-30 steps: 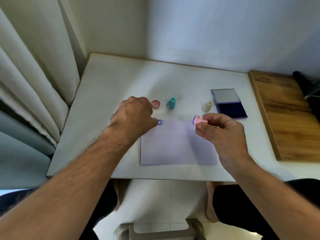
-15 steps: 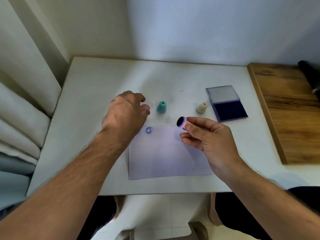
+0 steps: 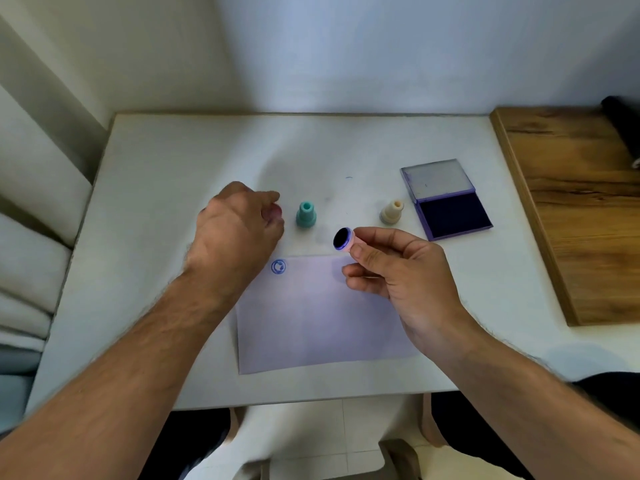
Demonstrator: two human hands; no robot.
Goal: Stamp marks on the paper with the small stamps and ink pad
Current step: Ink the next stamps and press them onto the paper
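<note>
Right hand (image 3: 398,271): thumb and fingers pinched on pink stamp (image 3: 346,240), held above the paper's far edge; stamp's long axis near level, dark inked face turned toward 10 o'clock, handle hidden in the fingers. Left hand (image 3: 235,230): curled loosely at the paper's 11 o'clock corner, fingertips about something pinkish; grip cannot be told. Paper (image 3: 322,317): flat on white table (image 3: 156,168), one blue ring mark (image 3: 278,267) near its far left corner. Teal stamp (image 3: 306,214): upright, at 12 o'clock of the mark. Cream stamp (image 3: 392,212): upright, just beside ink pad (image 3: 453,216); lid open, dark pad exposed, at 2 o'clock of the paper.
</note>
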